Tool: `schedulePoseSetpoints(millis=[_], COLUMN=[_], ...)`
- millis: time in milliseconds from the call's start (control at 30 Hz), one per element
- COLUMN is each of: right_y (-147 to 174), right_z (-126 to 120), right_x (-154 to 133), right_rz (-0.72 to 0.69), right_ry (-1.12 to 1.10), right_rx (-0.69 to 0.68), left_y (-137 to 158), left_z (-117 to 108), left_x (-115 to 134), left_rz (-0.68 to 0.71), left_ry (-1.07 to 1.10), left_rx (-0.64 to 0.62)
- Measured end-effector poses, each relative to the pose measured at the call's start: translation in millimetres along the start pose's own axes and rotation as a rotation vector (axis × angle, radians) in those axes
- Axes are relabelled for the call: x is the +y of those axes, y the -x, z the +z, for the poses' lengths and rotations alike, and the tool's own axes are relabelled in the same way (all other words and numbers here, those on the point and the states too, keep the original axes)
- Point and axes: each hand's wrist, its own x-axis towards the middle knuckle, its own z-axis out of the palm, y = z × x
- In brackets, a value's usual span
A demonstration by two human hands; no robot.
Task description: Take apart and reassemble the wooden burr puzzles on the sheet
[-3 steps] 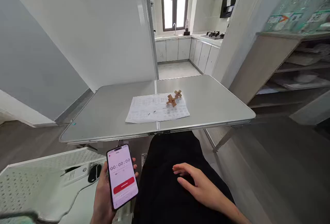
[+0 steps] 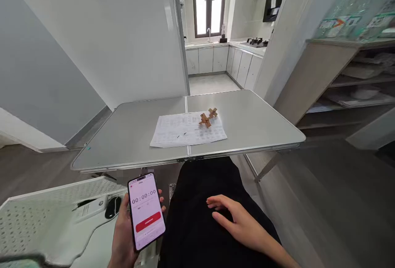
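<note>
My left hand (image 2: 121,233) is wrapped round a smartphone (image 2: 147,212), its lit screen facing up with a timer at zero and a red button. On my black-clad lap rests my right hand (image 2: 230,218), fingers loosely stretched and thumb apart, holding nothing. Ahead on the folding table (image 2: 129,132) lies a printed sheet of paper (image 2: 175,130). Two small brown cross-shaped pieces, which look like wood, touch or nearly touch there: a nearer cross piece (image 2: 205,120) on the sheet and a farther cross piece (image 2: 212,112) at its upper edge. Two tiny dark marks or bits show on the paper.
Left of my lap stands a white perforated basket (image 2: 31,218) with a white power strip (image 2: 91,209), a black plug or adapter (image 2: 112,207) and a cable. At right, a shelf unit (image 2: 330,54) carries several plastic bottles (image 2: 336,17). A kitchen lies beyond the table.
</note>
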Motion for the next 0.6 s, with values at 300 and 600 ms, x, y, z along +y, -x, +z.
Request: schedulePoseSetpoints(millis=[300, 600], right_y=[-17.0, -48.8], right_z=[-4.3, -13.7], right_x=[4.5, 5.9], right_rz=[0.011, 0.049], right_ry=[-0.031, -0.048], right_rx=[0.01, -0.002], left_y=[-34.5, -94.7], left_z=[-17.2, -66.5], left_x=[-2.7, -74.0], left_rz=[-0.03, -0.256], left_ry=[0.013, 0.189], left_rx=[-0.04, 0.177])
